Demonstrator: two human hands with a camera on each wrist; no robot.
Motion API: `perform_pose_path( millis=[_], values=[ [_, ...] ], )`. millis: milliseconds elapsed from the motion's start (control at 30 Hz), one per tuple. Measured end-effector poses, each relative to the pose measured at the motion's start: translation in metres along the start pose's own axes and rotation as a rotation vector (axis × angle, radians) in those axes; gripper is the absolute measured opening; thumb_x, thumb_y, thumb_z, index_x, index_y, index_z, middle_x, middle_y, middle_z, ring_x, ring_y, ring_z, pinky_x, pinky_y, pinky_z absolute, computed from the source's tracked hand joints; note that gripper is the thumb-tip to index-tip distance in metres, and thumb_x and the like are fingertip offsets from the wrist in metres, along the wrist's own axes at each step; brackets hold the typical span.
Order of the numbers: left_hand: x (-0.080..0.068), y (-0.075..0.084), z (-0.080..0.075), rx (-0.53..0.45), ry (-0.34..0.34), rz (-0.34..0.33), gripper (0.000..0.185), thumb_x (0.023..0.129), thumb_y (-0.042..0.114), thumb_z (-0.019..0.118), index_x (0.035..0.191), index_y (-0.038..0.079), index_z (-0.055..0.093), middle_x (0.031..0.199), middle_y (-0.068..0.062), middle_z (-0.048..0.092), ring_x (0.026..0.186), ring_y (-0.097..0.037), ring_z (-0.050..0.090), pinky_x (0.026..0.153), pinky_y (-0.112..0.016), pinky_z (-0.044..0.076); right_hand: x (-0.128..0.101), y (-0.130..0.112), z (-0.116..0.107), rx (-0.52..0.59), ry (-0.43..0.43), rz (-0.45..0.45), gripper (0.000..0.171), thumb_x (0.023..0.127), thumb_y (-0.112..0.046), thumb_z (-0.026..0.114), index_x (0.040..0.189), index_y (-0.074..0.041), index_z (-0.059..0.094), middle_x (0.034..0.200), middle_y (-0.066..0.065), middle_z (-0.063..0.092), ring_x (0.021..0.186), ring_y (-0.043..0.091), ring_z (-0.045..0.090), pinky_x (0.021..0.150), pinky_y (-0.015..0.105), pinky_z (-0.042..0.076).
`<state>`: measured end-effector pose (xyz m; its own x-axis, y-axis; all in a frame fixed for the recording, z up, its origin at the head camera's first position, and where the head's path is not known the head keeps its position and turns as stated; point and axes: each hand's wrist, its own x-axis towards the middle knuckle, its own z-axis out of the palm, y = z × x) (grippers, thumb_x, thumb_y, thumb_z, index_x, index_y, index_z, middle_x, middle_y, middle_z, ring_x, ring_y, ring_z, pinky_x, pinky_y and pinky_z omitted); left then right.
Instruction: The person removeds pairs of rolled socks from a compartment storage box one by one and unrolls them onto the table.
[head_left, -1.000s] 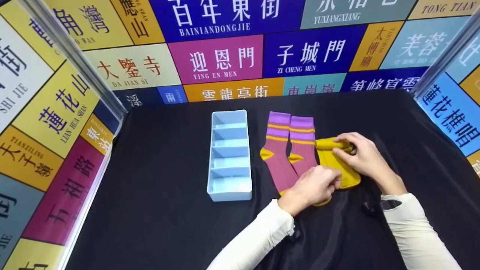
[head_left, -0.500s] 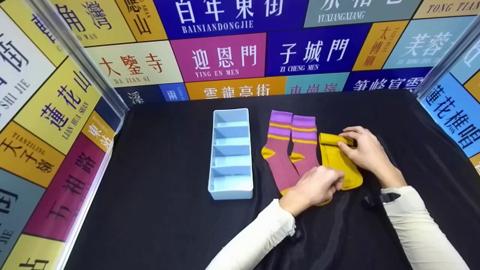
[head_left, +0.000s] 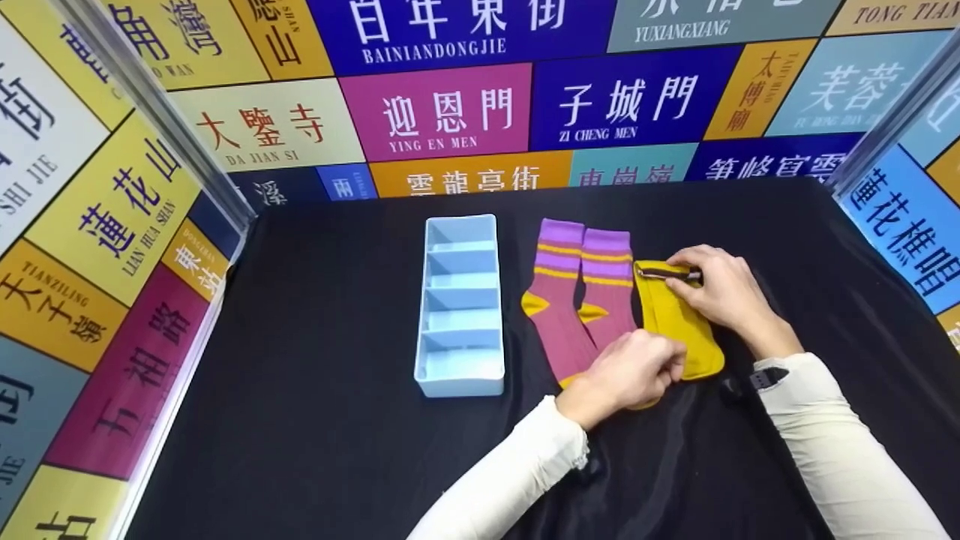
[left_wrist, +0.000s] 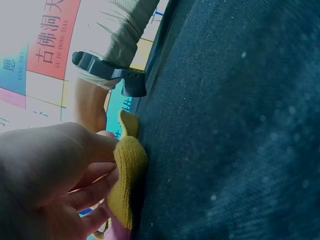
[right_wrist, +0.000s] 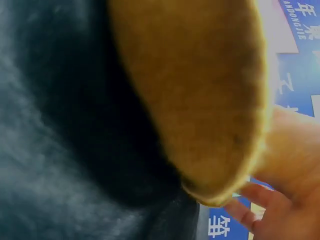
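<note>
Folded yellow socks lie on the black cloth, with a dark slit open at their far, cuff end. My right hand pinches that cuff between thumb and fingers. My left hand has its fingers curled at the near left edge of the yellow socks and holds them there. It also covers the toe end of the mauve socks, which have purple striped cuffs and yellow heels. In the left wrist view my thumb and fingers touch yellow knit. The folded yellow fabric fills much of the right wrist view, blurred.
A light-blue box with several compartments in a row stands left of the mauve socks. Black cloth covers the table. Printed panels enclose the back and sides.
My right hand has moved slightly away from me at the cuff. The rolled cuff of the yellow socks has opened into a dark slit. The left hand stays nearly still.
</note>
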<state>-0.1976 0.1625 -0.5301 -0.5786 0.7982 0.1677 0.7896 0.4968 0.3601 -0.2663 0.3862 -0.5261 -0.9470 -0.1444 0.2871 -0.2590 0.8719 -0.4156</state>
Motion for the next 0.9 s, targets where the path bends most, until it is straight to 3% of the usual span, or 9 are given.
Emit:
perform_pose_path(
  millis=[200,367,567,733,900],
  values=[
    [0.000,0.000,-0.001,-0.017,0.000,0.014,0.019,0.094,0.009,0.070,0.086,0.026,0.074,0.079,0.016,0.066,0.074,-0.001,0.059,0.070,-0.012,0.047,0.006,0.002,0.006,0.001,0.055,0.011,0.026,0.098,-0.015,0.079,0.122,-0.007,0.074,0.121,0.018,0.076,0.108,0.041,0.068,0.087,0.054,0.030],
    [0.001,0.000,-0.001,-0.018,-0.003,0.012,0.019,0.094,0.010,0.070,0.086,0.027,0.075,0.079,0.017,0.068,0.075,-0.001,0.061,0.070,-0.011,0.047,0.009,0.004,0.009,0.004,0.121,0.001,0.017,0.097,-0.013,0.078,0.112,-0.010,0.071,0.108,0.017,0.074,0.098,0.040,0.067,0.084,0.053,0.036],
    [0.000,0.002,-0.001,0.002,-0.014,0.009,0.019,0.094,0.011,0.069,0.087,0.028,0.074,0.079,0.018,0.066,0.075,-0.001,0.062,0.068,-0.013,0.047,0.014,0.005,0.008,0.006,0.045,0.035,0.026,0.097,-0.018,0.081,0.119,-0.006,0.073,0.118,0.022,0.071,0.103,0.044,0.063,0.095,0.061,0.045],
    [-0.001,0.003,-0.002,0.017,-0.018,0.012,0.018,0.094,0.011,0.069,0.088,0.028,0.072,0.079,0.018,0.065,0.075,-0.001,0.062,0.067,-0.015,0.047,0.017,0.006,0.011,-0.005,0.034,0.049,0.026,0.098,-0.016,0.078,0.119,-0.001,0.075,0.133,0.024,0.066,0.121,0.048,0.055,0.096,0.062,0.038],
    [-0.002,0.002,-0.003,0.017,-0.017,0.009,0.018,0.094,0.011,0.069,0.087,0.028,0.072,0.079,0.018,0.065,0.075,-0.001,0.062,0.068,-0.015,0.048,0.020,0.005,0.013,-0.030,0.050,0.054,0.027,0.101,-0.017,0.074,0.125,-0.003,0.074,0.126,0.022,0.070,0.115,0.045,0.060,0.089,0.056,0.033]
  ],
)
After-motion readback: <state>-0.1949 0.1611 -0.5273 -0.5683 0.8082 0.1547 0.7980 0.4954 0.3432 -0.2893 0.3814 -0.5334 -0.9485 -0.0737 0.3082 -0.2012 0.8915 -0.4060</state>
